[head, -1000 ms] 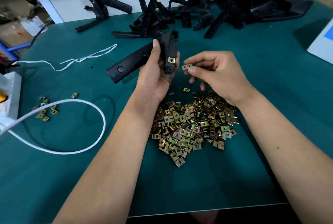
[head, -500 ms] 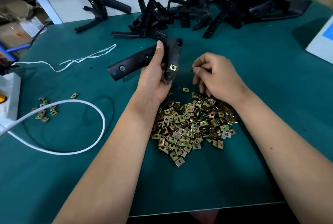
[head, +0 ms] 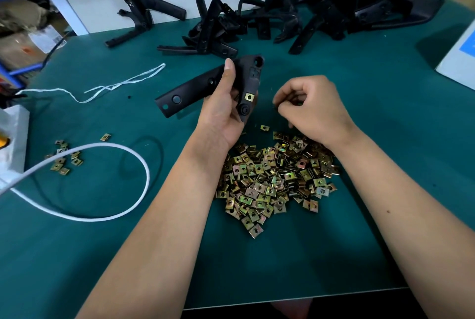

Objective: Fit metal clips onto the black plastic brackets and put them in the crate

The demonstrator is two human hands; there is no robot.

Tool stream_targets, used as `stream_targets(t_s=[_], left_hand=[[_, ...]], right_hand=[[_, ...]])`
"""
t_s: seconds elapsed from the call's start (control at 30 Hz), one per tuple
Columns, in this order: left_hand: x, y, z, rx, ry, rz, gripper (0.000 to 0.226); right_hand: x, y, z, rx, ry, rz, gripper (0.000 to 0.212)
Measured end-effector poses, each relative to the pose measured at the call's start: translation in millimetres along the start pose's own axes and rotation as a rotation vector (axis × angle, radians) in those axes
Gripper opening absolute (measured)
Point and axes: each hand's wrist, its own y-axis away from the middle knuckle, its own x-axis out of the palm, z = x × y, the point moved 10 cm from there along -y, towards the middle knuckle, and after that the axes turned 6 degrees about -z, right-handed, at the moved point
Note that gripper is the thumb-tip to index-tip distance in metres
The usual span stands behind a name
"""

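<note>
My left hand [head: 221,113] grips a black plastic bracket [head: 195,92] above the green table, thumb up along its bend. One brass-coloured metal clip [head: 248,97] sits fitted on the bracket's lower arm. My right hand [head: 313,108] hovers just right of it, fingers curled and pinching a small clip that is almost hidden between the fingertips. Below both hands lies a big pile of loose clips [head: 272,177]. No crate is in view.
A heap of black brackets [head: 321,15] lies along the table's far edge, with one more bracket [head: 144,15] apart at the left. A white cable loop [head: 133,205], white string [head: 115,86] and a small cluster of clips [head: 63,159] lie left. A white-blue box [head: 460,59] stands right.
My right hand has dropped lower and turned, curling round the clip so it no longer shows plainly. The bracket in my left hand has tilted slightly and shifted lower.
</note>
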Motion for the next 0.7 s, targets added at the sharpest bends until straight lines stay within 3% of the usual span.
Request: stream_targets(t_s=[0.17,0.33,0.47,0.6,0.7], left_hand=[[3.5,0.5,3.3,-0.012,-0.072,0.056,0.047],[9.1,6.1,10.9,-0.051,-0.177,0.12,0.06],[14.8,11.9,11.0,-0.044,-0.172,0.176,0.05],[15.6,14.6,9.4,-0.024,-0.219,0.171,0.054],[12.2,14.1,9.4,-0.013,-0.259,0.133,0.059]], right_hand=[[4.9,-0.5,-6.0,0.07,-0.165,0.035,0.012],[0.3,-1.4,-2.4,0.057,-0.263,-0.033,0.012],[1.2,-2.2,-5.8,0.101,-0.342,-0.038,0.011],[-7.5,-4.5,-12.1,0.115,-0.316,-0.116,0.004],[-5.7,-4.9,-12.4,0.109,-0.296,-0.108,0.019]])
